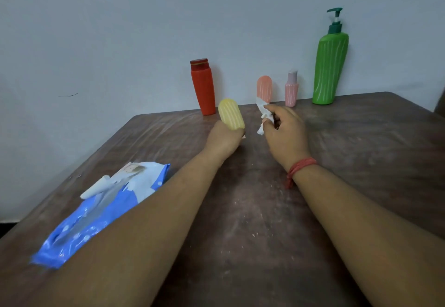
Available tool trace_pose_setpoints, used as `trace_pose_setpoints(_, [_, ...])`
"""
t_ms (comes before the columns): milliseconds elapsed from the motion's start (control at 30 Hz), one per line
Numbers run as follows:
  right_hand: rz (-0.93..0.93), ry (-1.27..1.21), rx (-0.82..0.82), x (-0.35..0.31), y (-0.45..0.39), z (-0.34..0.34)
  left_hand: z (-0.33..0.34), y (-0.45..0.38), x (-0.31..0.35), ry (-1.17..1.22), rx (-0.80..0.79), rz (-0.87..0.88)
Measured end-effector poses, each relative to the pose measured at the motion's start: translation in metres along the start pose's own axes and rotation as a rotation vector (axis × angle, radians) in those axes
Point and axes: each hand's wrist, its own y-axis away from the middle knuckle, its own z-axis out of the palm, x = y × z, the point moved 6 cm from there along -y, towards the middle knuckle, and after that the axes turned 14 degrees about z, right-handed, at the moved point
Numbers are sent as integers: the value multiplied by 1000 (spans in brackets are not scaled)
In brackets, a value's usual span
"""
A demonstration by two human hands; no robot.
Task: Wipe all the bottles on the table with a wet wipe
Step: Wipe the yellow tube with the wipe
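The step in hand looks like the wiping of the yellow bottle (231, 117): the left hand (222, 138) grips its lower end with fingers curled round it and holds it tilted, rounded top pointing up and away, lifted over the middle of the table (361, 143). Just to its right the right hand (285, 131) pinches a crumpled wet wipe (263, 114) between thumb and fingertips; wipe and bottle sit near each other but apart, so the next move, as I judge it, calls for bringing the wipe onto the yellow surface and turning the bottle in the grip to reach all sides. Four more bottles stand upright along the far edge by the wall: a red bottle (203, 87) to the left, an orange bottle (264, 88) just beyond the wipe, a small pink bottle (291, 90), and a tall green pump bottle (330, 66) at the far right. Whether any is already wiped cannot be told. All are opaque and capped, so what they hold is hidden. At the near left lies the blue wipes pack (101, 213), its flap peeled back; no wipe shows in the opening. A red thread (299, 167) circles the right wrist.
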Motion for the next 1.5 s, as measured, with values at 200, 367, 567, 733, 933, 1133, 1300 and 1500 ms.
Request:
trace_pose_setpoints(200, [-46,116,-51,-9,25,-25,-21,73,3,9,-35,18])
trace_pose_setpoints(367, [-111,176,-75,-10,41,-33,-20,90,2,84,-99,82])
trace_pose_setpoints(567, [-65,167,-100,-9,32,-25,-18,83,-10,679,-105,-11])
trace_pose_setpoints(733, [-99,148,-107,-9,30,-19,-7,76,-10,664,-213,61])
trace_pose_setpoints(933, [-221,117,-15,-23,33,-23,1,70,-9,603,-256,113])
trace_pose_setpoints(1133, [-294,185,18,-27,32,-26,3,75,-2,455,-341,199])
trace_pose_setpoints(1300, [-394,331,-90,-33,42,-17,1,77,-2,479,-329,185])
trace_pose_setpoints(1500, [-329,315,-48,-32,36,-26,4,76,-3,349,-365,209])
